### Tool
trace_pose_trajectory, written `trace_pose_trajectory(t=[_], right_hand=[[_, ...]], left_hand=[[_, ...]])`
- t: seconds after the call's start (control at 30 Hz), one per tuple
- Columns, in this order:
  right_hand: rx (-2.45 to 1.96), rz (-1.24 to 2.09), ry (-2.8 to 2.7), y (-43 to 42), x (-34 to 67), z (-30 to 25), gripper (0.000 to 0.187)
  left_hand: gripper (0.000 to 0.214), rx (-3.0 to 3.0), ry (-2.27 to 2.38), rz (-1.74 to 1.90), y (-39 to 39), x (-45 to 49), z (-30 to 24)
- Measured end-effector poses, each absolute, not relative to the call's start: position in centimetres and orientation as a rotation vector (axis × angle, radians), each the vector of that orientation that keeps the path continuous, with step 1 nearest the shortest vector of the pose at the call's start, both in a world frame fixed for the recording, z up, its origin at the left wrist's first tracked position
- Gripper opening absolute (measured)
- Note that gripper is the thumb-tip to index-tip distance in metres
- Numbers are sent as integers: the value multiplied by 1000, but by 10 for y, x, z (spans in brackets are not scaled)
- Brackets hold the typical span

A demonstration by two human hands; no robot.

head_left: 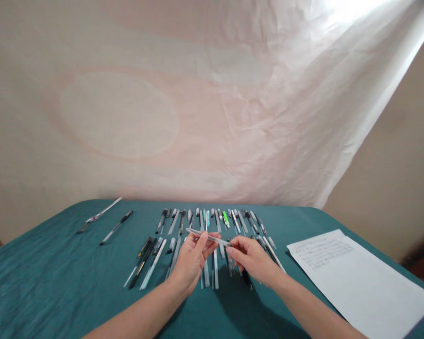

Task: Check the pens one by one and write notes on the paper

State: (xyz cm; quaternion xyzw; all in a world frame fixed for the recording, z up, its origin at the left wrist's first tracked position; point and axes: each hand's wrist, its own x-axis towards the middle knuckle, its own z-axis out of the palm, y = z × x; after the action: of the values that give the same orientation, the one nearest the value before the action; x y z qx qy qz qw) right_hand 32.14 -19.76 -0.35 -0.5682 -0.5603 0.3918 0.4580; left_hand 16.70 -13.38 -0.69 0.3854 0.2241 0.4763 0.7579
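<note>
Above the rows of pens, a clear pen barrel [215,239] slants across between my two hands. My left hand [192,260] pinches its middle between thumb and fingers, and the thin end points up to the left. At the right end, the fingers of my right hand [253,258] close on it; the exact end is hidden by the fingertips. Under my hands lies the near row of parts, with clear barrels [216,270] and a black pen piece [247,279] partly covered. Left of my left hand are a pale blue-tipped pen [153,265] and a black pen [142,262].
Farther back is a row of several pens, caps and barrels, one of them bright green [225,219]. Two pens lie apart at the left, one with a black grip [116,228]. White paper sheets [360,278] cover the right of the green tablecloth [56,273]. A pale sheet [212,108] hangs behind.
</note>
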Motion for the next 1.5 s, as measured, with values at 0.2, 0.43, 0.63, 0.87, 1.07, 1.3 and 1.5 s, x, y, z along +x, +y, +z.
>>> trace_pose_trajectory(t=[0.2, 0.43, 0.63, 0.87, 1.07, 1.3, 1.5], right_hand=[[-1425, 1077, -1332, -196, 321, -5, 43], [-1418, 941, -1363, -195, 324, -5, 34], [-1458, 1035, -1342, -195, 325, -4, 43], [-1439, 1042, -1339, -196, 325, -2, 37], [-1465, 923, -1413, -197, 327, 1, 29], [-1450, 874, -1414, -198, 325, 3, 26], [-1498, 911, -1469, -199, 324, 2, 39]], left_hand=[[16, 836, 495, 1027, -134, 167, -8], [14, 857, 474, 1041, -133, 167, -10], [15, 849, 492, 1046, -132, 167, -12], [16, 826, 515, 1044, -132, 167, -11], [16, 814, 507, 1046, -133, 168, -12], [16, 844, 555, 1058, -131, 168, -15], [20, 829, 569, 1084, -130, 169, -17]])
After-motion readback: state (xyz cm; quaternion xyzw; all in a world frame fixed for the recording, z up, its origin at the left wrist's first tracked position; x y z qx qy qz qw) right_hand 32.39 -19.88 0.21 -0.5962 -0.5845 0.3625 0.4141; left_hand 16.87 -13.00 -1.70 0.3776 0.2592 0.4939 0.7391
